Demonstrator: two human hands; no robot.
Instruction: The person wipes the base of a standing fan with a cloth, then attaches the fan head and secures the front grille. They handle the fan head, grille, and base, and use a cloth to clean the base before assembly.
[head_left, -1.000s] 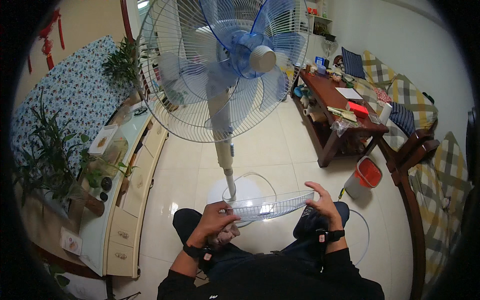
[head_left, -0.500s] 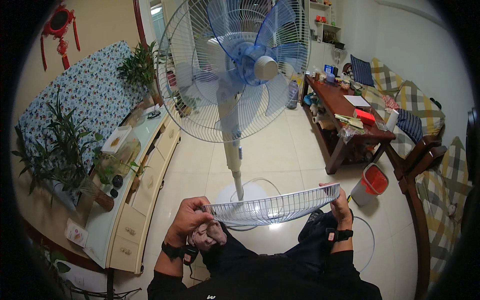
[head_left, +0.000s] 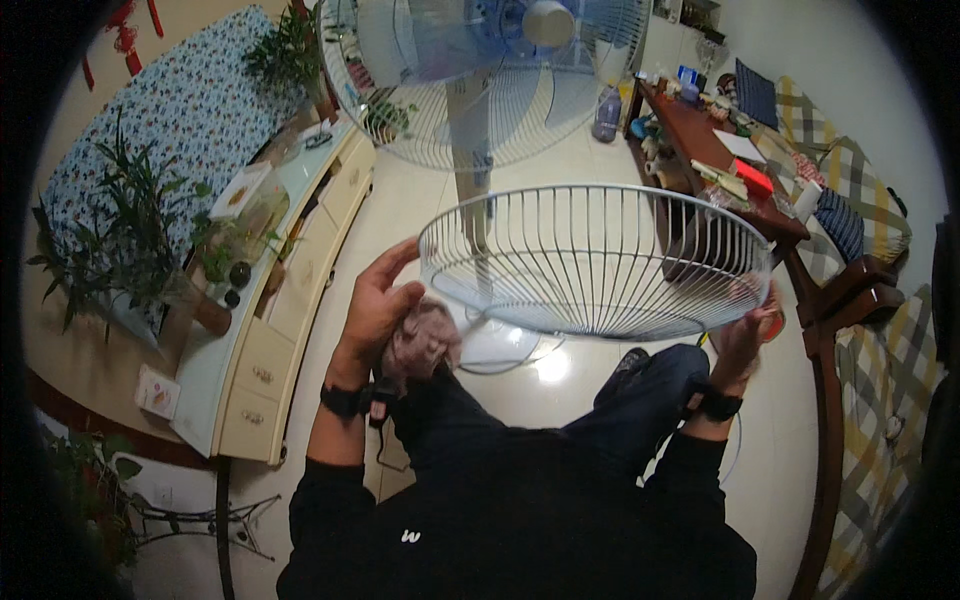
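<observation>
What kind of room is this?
Probably a living room: there's a plaid-cushioned wooden sofa on the right, a brown coffee table beside it, and a low cream drawer cabinet on the left.

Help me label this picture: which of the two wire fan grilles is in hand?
The loose grille held between left hand and right hand; the other grille sits on the standing fan.
</observation>
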